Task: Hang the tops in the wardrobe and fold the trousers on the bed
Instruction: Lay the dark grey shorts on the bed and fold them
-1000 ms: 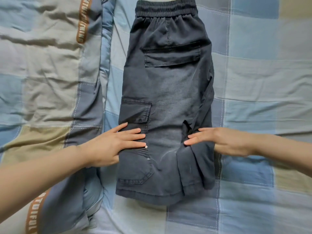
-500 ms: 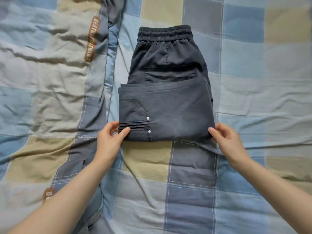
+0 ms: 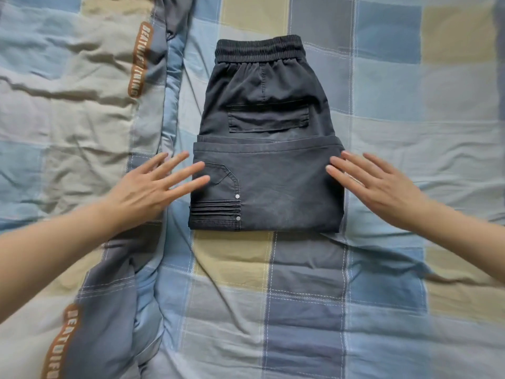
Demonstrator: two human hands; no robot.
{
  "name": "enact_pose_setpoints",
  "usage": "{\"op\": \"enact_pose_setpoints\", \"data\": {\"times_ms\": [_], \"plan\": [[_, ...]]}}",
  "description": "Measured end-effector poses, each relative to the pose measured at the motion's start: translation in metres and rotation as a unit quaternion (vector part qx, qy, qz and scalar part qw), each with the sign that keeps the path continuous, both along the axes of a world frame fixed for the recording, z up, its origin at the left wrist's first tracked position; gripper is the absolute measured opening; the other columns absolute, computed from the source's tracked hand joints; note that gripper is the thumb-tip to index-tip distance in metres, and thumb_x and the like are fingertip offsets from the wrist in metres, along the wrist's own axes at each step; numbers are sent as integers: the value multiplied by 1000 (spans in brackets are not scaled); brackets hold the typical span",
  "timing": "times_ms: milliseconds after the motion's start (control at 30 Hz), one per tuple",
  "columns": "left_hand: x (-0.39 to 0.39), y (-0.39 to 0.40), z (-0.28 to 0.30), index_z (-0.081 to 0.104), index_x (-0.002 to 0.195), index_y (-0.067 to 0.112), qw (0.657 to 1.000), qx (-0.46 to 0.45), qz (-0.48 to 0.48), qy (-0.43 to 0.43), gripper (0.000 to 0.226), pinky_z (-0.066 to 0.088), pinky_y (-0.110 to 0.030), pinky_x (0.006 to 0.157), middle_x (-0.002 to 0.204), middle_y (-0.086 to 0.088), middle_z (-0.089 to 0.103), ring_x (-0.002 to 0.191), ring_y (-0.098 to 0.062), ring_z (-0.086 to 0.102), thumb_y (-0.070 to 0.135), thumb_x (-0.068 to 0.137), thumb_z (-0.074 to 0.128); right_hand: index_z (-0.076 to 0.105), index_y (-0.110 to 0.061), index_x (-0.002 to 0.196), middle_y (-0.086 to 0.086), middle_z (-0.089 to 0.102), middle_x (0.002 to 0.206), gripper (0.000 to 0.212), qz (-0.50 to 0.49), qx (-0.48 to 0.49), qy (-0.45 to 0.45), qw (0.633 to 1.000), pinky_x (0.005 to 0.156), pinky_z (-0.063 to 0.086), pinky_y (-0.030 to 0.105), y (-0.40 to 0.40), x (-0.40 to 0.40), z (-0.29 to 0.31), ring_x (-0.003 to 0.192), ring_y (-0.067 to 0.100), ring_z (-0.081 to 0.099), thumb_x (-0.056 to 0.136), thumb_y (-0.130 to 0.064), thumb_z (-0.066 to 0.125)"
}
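Checked bed (image 3: 382, 77): open hands (image 3: 142, 191) flanking trousers (image 3: 267, 170)

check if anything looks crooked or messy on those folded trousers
Nothing much stands out. The dark trousers lie flat on the checked bedcover, lower part folded up squarely below the back pocket. Both hands are open at the sides.

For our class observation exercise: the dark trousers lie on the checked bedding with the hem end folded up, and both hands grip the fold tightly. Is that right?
Not quite. In the head view the left hand and right hand lie open with straight fingers at the sides of the dark trousers, gripping nothing. The rest stands.
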State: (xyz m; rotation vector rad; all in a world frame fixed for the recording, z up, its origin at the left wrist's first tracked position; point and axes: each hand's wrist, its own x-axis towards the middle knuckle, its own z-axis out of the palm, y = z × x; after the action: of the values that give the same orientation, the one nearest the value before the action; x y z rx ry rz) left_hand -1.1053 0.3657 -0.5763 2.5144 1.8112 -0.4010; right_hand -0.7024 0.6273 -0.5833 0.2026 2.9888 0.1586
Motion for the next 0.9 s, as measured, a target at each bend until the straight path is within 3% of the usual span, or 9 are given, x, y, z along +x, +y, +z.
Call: {"op": "enact_pose_setpoints", "data": {"times_ms": [67,200,300,433,633,733,900], "plan": [[-8,19,-4,16,156,26,995,-21,-71,62,88,15,-53,120,164,-6,16,149,-37,16,-12,78,23,22,-17,152,10,24,157,65,71,31,-45,996,116,22,46,11,-15,-6,144,29,25,90,1,16],[3,57,-22,2,157,29,980,-34,-165,101,101,8,-54,121,165,-3,1,150,-35,5,-2,76,52,16,-25,153,10,25,157,70,123,76,-64,987,115,22,47,25,-35,-28,142,31,29,89,4,22],[3,77,-33,13,157,26,974,-47,-210,65,80,14,-51,120,164,-4,12,149,-34,15,4,85,41,22,-26,152,12,30,154,66,133,55,-69,987,114,23,48,32,-44,-43,139,32,35,91,1,18],[-11,82,-50,25,154,29,979,-60,-193,35,62,22,-47,116,161,-5,23,146,-31,26,12,95,26,24,-28,151,7,29,155,58,139,16,-69,988,114,23,46,42,-51,-55,140,28,33,95,-9,24],[-5,78,-56,25,153,33,990,-56,-131,-2,68,27,-48,116,161,-5,24,146,-30,28,5,92,23,32,-25,149,6,34,153,58,109,-4,-40,993,115,23,48,38,-51,-58,140,26,35,94,-7,26],[0,67,-46,24,154,33,992,-58,-114,-5,70,22,-50,117,161,-5,24,147,-31,25,3,92,31,33,-24,147,5,38,151,62,106,-17,-31,994,113,25,49,36,-42,-44,139,27,35,92,0,22],[44,34,-33,34,151,35,983,-82,-159,-51,63,23,-50,114,156,-5,37,142,-33,35,10,93,32,31,-23,149,5,37,152,71,129,-56,-124,982,113,25,51,2,-7,-20,141,27,32,81,-3,38]]}}
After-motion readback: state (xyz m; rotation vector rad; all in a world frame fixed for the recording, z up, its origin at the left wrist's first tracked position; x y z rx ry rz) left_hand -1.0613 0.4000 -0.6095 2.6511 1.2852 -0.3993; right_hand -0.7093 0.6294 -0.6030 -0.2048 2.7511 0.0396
